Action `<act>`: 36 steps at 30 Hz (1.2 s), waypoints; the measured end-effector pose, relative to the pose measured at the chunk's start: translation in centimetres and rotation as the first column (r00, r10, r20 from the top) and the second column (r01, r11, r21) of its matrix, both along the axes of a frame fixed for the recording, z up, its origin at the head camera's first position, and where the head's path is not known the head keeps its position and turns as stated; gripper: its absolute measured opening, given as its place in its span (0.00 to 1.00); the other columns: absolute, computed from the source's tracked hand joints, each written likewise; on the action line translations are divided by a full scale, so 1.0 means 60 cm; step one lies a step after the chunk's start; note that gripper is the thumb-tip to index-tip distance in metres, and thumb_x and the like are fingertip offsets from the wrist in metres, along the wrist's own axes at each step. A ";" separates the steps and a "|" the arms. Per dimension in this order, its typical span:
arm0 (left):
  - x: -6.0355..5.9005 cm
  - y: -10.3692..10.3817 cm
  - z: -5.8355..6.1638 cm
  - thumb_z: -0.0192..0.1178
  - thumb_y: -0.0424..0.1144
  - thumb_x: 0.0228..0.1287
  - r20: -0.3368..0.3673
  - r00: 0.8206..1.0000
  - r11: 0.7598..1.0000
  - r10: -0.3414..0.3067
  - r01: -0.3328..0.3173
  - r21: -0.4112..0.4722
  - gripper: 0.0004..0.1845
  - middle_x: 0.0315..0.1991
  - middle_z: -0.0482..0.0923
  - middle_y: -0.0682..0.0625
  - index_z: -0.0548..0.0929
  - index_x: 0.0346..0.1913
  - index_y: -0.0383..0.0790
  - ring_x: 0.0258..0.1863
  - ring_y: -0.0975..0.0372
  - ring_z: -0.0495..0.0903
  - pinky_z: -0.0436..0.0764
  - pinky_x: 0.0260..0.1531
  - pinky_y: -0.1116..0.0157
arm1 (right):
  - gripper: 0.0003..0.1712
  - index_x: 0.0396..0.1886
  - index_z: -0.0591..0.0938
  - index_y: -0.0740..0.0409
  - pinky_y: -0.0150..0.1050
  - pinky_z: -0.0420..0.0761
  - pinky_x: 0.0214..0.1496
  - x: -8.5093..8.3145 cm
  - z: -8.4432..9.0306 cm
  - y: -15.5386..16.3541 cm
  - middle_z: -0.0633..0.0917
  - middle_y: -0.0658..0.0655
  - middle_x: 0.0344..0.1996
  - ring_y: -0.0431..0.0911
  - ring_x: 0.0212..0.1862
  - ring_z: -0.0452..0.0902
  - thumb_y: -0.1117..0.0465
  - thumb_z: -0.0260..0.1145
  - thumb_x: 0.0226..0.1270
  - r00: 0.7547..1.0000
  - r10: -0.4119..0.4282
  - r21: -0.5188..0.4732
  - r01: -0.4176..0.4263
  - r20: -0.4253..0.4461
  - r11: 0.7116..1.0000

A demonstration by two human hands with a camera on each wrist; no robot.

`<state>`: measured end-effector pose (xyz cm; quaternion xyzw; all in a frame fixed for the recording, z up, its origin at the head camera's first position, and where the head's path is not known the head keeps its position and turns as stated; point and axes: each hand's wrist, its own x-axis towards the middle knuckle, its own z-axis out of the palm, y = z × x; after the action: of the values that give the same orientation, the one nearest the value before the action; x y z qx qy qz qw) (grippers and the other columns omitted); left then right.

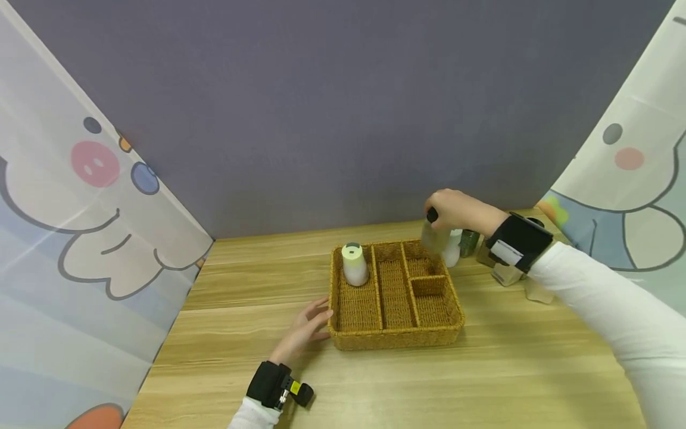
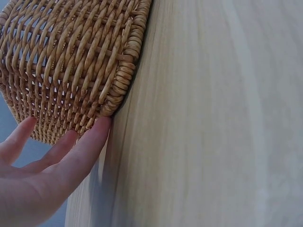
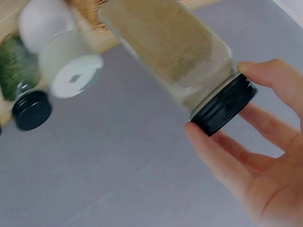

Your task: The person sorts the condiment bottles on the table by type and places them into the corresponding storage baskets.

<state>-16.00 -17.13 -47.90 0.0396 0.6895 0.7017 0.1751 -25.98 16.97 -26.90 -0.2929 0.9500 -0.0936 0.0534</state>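
Observation:
A woven basket (image 1: 396, 339) with several compartments sits on the wooden table. My left hand (image 1: 302, 330) rests at its left wall, fingers fairly straight; in the left wrist view the fingertips (image 2: 101, 125) touch the wicker near its lower edge. By its black lid (image 3: 225, 105), my right hand (image 1: 455, 210) grips a clear spice jar (image 3: 165, 45) of tan powder. In the head view this jar overlaps the basket's back right compartment, slightly blurred. A white shaker bottle with a pale green cap (image 1: 354, 262) stands in the left compartment.
Right of the basket stand a second white bottle (image 1: 452, 249), a jar of green herbs (image 1: 469, 242) and several other jars (image 1: 506, 274), partly behind the right wrist. A grey wall panel (image 1: 321, 119) rises behind the table, with printed curtains on both sides.

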 end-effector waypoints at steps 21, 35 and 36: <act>0.002 -0.006 0.000 0.54 0.43 0.61 0.002 1.000 1.000 0.001 -0.001 0.009 0.35 0.61 0.54 0.28 0.53 0.66 0.33 0.57 0.41 0.61 0.75 0.46 0.52 | 0.08 0.31 0.79 0.65 0.33 0.58 0.20 -0.006 -0.013 -0.109 0.77 0.60 0.29 0.44 0.21 0.62 0.64 0.64 0.54 0.999 -0.043 -0.060 0.041 -0.025 0.997; 0.007 -0.002 0.003 0.55 0.43 0.61 0.016 1.000 1.000 0.003 -0.003 0.010 0.35 0.62 0.53 0.29 0.53 0.66 0.33 0.58 0.41 0.61 0.75 0.47 0.53 | 0.07 0.24 0.77 0.61 0.32 0.58 0.21 -0.006 -0.036 -0.145 0.71 0.53 0.19 0.42 0.19 0.61 0.62 0.65 0.52 0.998 -0.061 -0.042 0.061 0.000 0.997; 0.008 -0.002 0.004 0.55 0.43 0.60 0.018 1.000 1.000 0.005 -0.005 0.011 0.35 0.62 0.53 0.29 0.53 0.66 0.33 0.58 0.41 0.61 0.75 0.47 0.53 | 0.07 0.24 0.77 0.61 0.32 0.60 0.21 -0.005 -0.039 -0.147 0.73 0.53 0.19 0.42 0.20 0.63 0.62 0.66 0.52 0.998 -0.066 -0.037 0.066 0.004 0.997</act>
<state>-15.50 -17.24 -47.67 0.0324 0.6842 0.7062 0.1792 -26.31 8.15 -29.21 -0.2623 0.9572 -0.1134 0.0459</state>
